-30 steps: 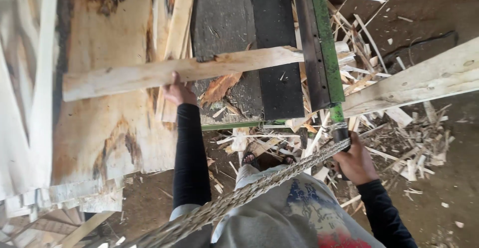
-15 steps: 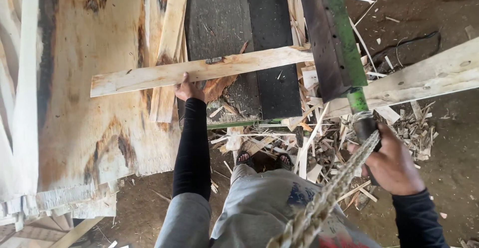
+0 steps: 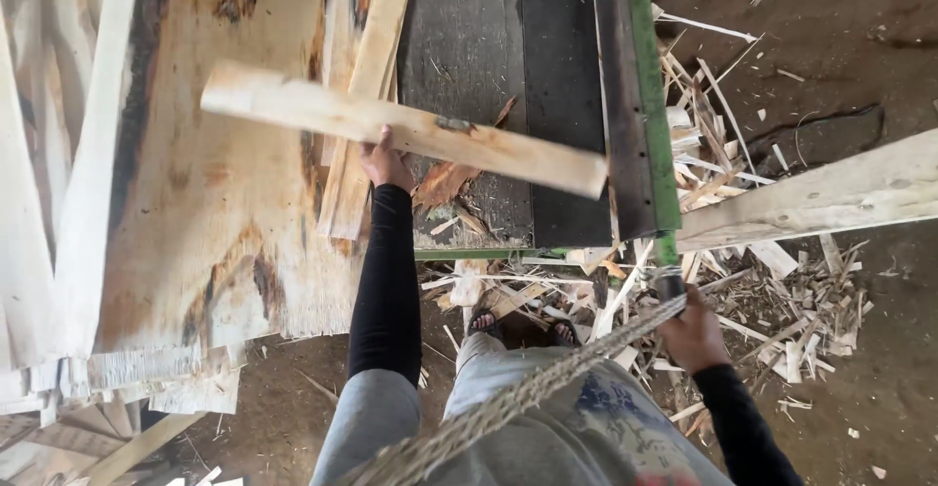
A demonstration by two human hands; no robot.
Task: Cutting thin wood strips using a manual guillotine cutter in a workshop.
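The left hand [image 3: 383, 164] is stretched out in front on a black-sleeved arm, its fingers curled shut around the lower edge of a pale wooden strip [image 3: 401, 128]. The strip lies slantwise, its left end raised over the veneer sheets [image 3: 210, 222] and its right end reaching to the blade arm [image 3: 633, 95], a long dark bar with a green edge. The grip sits a little left of the strip's middle; only the back of the hand and the knuckles show, so how the thumb lies under the wood cannot be told. Beneath the strip, to the right of the hand, is the dark cutting bed [image 3: 508, 66], with a torn reddish scrap [image 3: 445, 181] lying on it just beside the wrist. The right hand [image 3: 692, 328] is lower and to the right, closed in a fist around the lever handle [image 3: 668, 269] at the near end of the green-edged arm; the fingers wrap fully round it. A braided rope [image 3: 547, 380] runs from just by that fist down across the person's lap. A second long plank [image 3: 811, 198] juts in from the right edge, apart from both hands. Offcuts and splinters [image 3: 762, 300] litter the dirt floor around the sandalled feet [image 3: 523, 328].
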